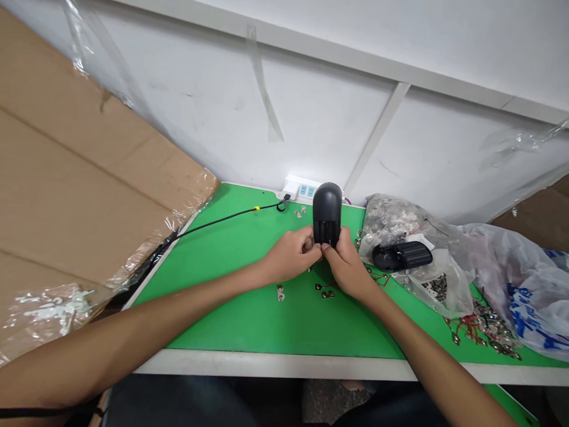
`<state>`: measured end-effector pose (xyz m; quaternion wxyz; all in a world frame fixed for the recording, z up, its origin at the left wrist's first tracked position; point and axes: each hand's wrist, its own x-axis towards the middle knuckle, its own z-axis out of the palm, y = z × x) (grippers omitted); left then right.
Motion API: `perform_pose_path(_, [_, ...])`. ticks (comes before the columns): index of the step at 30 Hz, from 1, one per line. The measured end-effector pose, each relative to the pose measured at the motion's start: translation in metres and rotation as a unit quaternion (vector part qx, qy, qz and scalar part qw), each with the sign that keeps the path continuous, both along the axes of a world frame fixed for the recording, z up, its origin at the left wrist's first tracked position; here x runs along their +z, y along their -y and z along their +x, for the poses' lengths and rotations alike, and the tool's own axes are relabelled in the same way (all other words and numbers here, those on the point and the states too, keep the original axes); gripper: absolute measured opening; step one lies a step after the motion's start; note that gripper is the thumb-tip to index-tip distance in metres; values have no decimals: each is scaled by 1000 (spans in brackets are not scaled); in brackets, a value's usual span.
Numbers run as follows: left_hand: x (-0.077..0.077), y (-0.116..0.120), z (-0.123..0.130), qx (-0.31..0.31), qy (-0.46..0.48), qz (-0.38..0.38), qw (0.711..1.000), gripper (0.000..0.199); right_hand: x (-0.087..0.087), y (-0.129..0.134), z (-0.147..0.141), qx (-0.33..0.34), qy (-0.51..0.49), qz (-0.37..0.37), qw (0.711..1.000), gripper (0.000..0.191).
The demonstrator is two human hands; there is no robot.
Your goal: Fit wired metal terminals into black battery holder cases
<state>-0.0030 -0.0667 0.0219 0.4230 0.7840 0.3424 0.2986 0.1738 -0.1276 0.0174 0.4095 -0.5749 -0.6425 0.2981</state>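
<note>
Both my left hand (293,255) and my right hand (347,267) grip a black plastic battery holder (327,207) standing upright above the green mat (222,308), their fingertips meeting at its lower end. Its rounded top faces away from me, and its ribbed slots face up; my fingers hide the bottom. Small metal terminals (324,290) lie on the mat just below my hands. A second black battery holder (402,255) rests on plastic bags to the right of my right hand.
A bag of metal parts (391,219) and a small bag (438,290) sit at the right, beside a heap of wired terminals (482,326) and a blue-printed white bag (520,290). A power strip (302,190) and black cable (222,220) run along the back; cardboard (89,154) stands at the left.
</note>
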Motion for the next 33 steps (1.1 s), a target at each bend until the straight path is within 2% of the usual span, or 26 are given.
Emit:
perform_pose_path(8, [-1,-1,0,-16,33,-22,999,10,1,2,-1,-3,-15,-7,1000,19])
perform_pose_path(15, [2,-1,-2,-35,70,-65,995,9,2,6,-7,15,-58,-31,998,15])
perform_pose_path(21, [7,3,-3,-47,85,-60,993,10,2,5,-8,21,-122,-47,991,18])
perform_pose_path(27, [6,2,-3,-39,75,-78,993,12,0,6,-8,20,-105,-54,993,19])
perform_pose_path(33, [4,0,-2,-67,92,-96,989,13,-1,4,-6,7,-114,-56,992,19])
